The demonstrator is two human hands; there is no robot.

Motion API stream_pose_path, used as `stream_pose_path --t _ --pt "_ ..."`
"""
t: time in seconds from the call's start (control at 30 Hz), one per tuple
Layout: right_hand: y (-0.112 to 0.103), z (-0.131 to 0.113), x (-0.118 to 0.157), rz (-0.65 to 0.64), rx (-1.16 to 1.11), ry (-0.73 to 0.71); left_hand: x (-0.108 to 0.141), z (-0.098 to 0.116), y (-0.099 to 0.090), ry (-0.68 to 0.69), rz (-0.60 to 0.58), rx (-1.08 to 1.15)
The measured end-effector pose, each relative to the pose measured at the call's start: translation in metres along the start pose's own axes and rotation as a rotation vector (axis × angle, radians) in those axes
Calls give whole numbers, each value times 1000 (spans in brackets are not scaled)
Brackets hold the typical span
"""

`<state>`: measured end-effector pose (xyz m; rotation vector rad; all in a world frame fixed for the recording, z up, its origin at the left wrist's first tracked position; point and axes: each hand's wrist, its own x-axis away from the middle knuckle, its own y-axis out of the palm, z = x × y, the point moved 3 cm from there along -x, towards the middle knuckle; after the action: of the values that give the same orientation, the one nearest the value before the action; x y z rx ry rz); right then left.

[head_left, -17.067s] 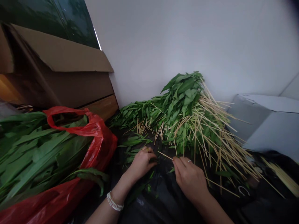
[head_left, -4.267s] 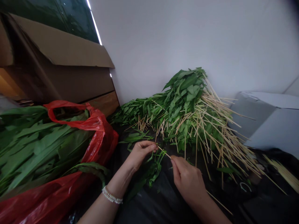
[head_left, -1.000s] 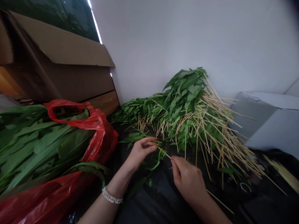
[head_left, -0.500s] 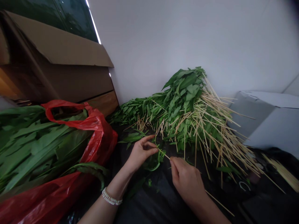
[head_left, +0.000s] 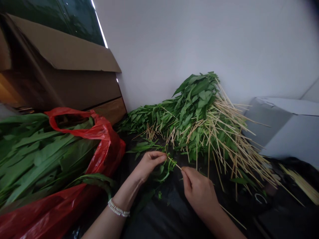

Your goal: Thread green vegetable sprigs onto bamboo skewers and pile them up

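Pale wall (head_left: 199, 36), left hand (head_left: 149, 163) angled, apparently pinching skewer (head_left: 178, 166)

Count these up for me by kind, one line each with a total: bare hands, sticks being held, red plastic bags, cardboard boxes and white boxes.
Hands, left hand and right hand: 2
Held stick: 1
Red plastic bag: 1
Cardboard box: 1
White box: 1
Total: 6
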<state>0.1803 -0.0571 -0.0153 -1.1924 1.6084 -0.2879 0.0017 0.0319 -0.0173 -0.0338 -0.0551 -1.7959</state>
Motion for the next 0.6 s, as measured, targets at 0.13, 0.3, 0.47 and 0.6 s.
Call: stream_pose_path --t 0.13,0.3,0.47,0.6 --pt "0 -1 1 -9 8 -4 0 0 2 23 -46 -39" --pt "1 -2 1 -15 4 -16 0 -4 3 9 -110 -46" --pt "-1 -4 1 14 -27 -18 -2 3 -5 -1 -95 17" --pt "-1 -8 2 -8 -62 -61 -10 3 -18 16 158 72"
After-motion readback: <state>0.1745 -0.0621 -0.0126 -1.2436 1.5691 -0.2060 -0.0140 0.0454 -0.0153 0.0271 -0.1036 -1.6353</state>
